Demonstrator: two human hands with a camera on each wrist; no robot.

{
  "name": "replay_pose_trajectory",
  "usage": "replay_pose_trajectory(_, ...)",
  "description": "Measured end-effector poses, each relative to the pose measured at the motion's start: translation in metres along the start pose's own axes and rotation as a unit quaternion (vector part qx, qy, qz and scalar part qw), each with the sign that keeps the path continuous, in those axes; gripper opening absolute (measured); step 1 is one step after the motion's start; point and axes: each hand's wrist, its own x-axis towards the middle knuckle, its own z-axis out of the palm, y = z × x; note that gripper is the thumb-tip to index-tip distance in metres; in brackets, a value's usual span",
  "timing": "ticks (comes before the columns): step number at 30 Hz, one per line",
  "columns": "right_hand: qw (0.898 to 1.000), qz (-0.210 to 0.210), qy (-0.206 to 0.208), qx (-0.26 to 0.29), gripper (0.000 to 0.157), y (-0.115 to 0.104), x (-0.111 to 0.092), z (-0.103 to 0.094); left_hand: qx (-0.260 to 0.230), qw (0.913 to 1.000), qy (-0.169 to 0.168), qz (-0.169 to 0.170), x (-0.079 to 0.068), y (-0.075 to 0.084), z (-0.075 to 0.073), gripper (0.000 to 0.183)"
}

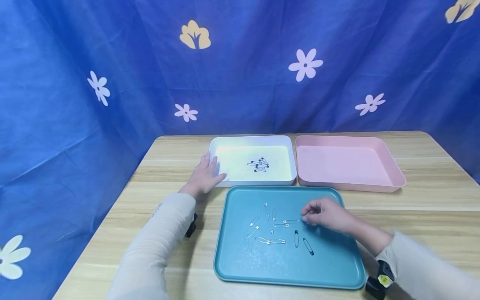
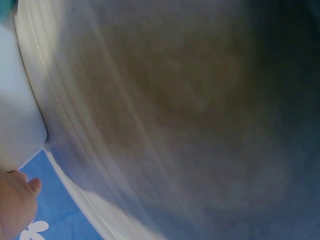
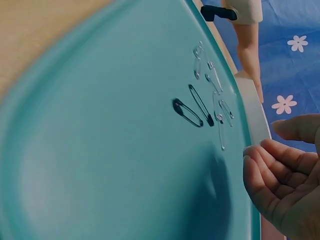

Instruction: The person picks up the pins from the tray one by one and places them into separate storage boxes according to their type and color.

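Note:
My left hand (image 1: pixel 204 177) rests on the left rim of a white tray (image 1: pixel 232 164), fingers spread. Several black safety pins (image 1: pixel 258 164) lie in a pile in that tray. Over the right part of a teal tray (image 1: pixel 285 266) hovers my right hand (image 1: pixel 328 214), its fingers loosely bent. In the right wrist view, thumb and fingers stand apart with nothing visible between them. Several silver safety pins (image 1: pixel 277 241) are scattered left of this hand on the teal tray. Two black safety pins (image 3: pixel 178 106) lie beside them, nearer the tray's front.
A pink tray (image 1: pixel 341 162) stands to the right of the white one, behind the teal tray. All three sit on a wooden table (image 1: pixel 431 200). Behind it hangs a blue curtain (image 1: pixel 243 75) with flower prints. The left wrist view shows mostly blurred tabletop.

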Motion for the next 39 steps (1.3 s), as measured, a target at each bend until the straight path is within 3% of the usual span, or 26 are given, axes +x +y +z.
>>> replay_pose_trajectory(10,1.0,0.0,-0.022,0.012,0.018,0.004,-0.016,0.007,-0.003,1.0,0.0,-0.003,-0.001,0.001,-0.001,0.076)
replay_pose_trajectory(22,1.0,-0.002,-0.008,-0.018,0.015,0.009,-0.028,0.018,-0.012,0.9999,0.005,0.003,-0.003,0.002,-0.003,0.077)
replay_pose_trajectory(35,0.99,0.039,0.064,-0.121,0.018,0.005,-0.032,0.04,-0.007,1.0,0.003,0.002,-0.003,0.0,0.0,0.079)
replay_pose_trajectory(39,0.986,0.034,0.072,-0.146,0.016,0.006,-0.031,0.042,-0.006,1.0,0.004,0.003,-0.002,0.0,0.0,0.079)
